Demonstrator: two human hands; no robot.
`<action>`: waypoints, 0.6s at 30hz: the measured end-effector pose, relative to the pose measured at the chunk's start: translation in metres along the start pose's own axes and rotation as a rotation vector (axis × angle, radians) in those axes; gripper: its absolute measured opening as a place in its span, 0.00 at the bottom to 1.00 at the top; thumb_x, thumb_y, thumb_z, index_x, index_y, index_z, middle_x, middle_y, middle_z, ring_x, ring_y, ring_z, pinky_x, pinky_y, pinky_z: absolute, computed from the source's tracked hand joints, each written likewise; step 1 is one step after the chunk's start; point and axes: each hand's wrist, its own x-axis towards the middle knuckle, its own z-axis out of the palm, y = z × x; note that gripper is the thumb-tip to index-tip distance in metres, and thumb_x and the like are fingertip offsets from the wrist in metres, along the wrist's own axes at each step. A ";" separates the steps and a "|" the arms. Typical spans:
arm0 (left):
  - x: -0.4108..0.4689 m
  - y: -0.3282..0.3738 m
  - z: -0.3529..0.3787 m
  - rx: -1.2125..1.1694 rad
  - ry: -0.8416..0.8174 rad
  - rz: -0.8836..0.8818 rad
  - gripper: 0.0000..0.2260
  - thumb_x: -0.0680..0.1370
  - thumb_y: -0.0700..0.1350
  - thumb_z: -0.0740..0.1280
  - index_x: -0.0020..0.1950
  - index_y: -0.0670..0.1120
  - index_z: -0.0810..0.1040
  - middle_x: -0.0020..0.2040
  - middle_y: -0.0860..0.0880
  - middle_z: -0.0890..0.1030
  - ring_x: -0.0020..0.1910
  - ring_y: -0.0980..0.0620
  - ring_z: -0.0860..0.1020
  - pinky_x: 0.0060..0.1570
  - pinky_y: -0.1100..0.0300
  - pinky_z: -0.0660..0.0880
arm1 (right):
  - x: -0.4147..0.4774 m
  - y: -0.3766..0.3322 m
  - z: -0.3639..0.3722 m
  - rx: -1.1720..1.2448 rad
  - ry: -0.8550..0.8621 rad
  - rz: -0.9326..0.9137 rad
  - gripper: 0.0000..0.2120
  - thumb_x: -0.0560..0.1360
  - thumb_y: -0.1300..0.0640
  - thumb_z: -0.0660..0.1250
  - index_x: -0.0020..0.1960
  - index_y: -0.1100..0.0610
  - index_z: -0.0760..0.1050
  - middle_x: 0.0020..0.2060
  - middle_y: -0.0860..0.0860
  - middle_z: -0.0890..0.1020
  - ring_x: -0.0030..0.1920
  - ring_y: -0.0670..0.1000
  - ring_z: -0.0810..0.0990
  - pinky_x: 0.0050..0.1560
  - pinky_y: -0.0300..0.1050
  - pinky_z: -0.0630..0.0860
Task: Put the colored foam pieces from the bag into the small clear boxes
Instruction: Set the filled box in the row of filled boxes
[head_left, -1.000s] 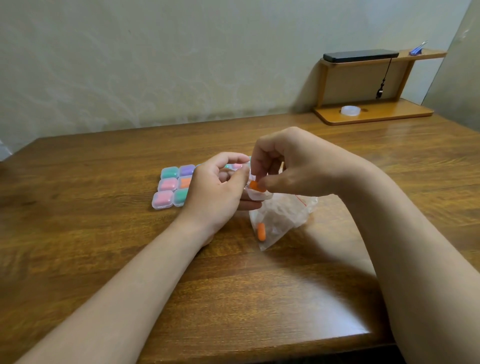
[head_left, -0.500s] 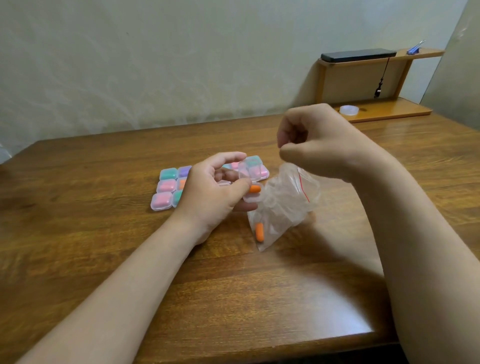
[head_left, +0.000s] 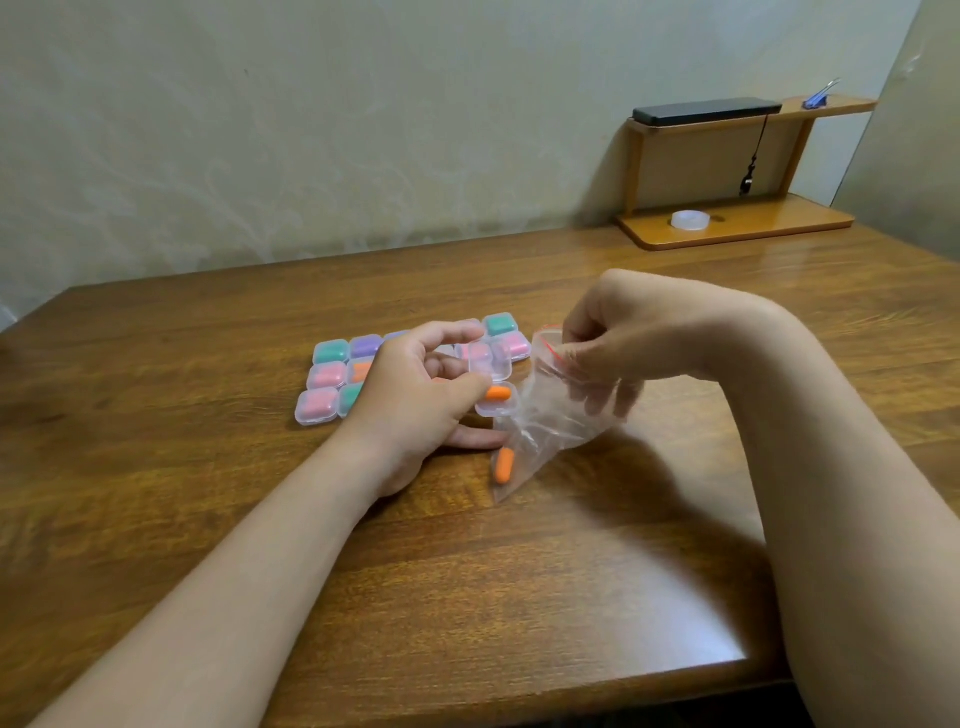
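Left hand (head_left: 415, 395) is gripping the open box (head_left: 493, 410), thumb pressing on its near side, lid standing up behind. One orange piece (head_left: 497, 393) is lying inside it, long axis running left to right.

Right hand (head_left: 613, 348) is pinching the bag (head_left: 545, 431) at its red-striped mouth. The lower fingers are showing through the plastic; I can't tell if they're inside or behind. The bag is hanging down and towards the person's left, its side touching the open box and its tip looking like it's resting on the table (head_left: 519, 597).

The second orange piece (head_left: 504, 464) is sitting in the bag's bottom corner, well below the pinch. Its long axis is running along the bag, corner to mouth.

My read: the left hand is nearer that piece but is busy with the box, and the right hand is working from the far end of the bag. The piece is lining up with the way out, so it should be coming out end-first, by reaching in or by tipping the bag.

The closed boxes (head_left: 332, 374), already filled, are sitting in a cluster beyond the left hand.
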 end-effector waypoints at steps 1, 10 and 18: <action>0.000 0.000 0.000 -0.006 0.001 0.001 0.19 0.78 0.30 0.67 0.65 0.46 0.78 0.44 0.42 0.74 0.43 0.52 0.85 0.36 0.50 0.84 | 0.000 0.000 0.001 -0.003 -0.036 0.009 0.17 0.82 0.54 0.62 0.42 0.60 0.83 0.38 0.54 0.87 0.38 0.54 0.87 0.35 0.44 0.81; 0.001 -0.001 -0.001 0.000 0.028 0.006 0.19 0.78 0.30 0.67 0.65 0.47 0.77 0.48 0.39 0.75 0.45 0.49 0.86 0.39 0.47 0.84 | -0.004 -0.007 -0.001 0.051 -0.155 -0.128 0.05 0.74 0.63 0.73 0.49 0.56 0.83 0.38 0.51 0.86 0.36 0.52 0.86 0.33 0.42 0.79; 0.002 -0.002 0.000 0.013 0.053 0.035 0.19 0.77 0.29 0.66 0.64 0.46 0.77 0.47 0.38 0.76 0.41 0.47 0.83 0.33 0.54 0.81 | -0.002 -0.012 0.009 0.052 -0.219 -0.135 0.12 0.82 0.59 0.63 0.45 0.56 0.84 0.42 0.52 0.87 0.36 0.52 0.84 0.32 0.40 0.77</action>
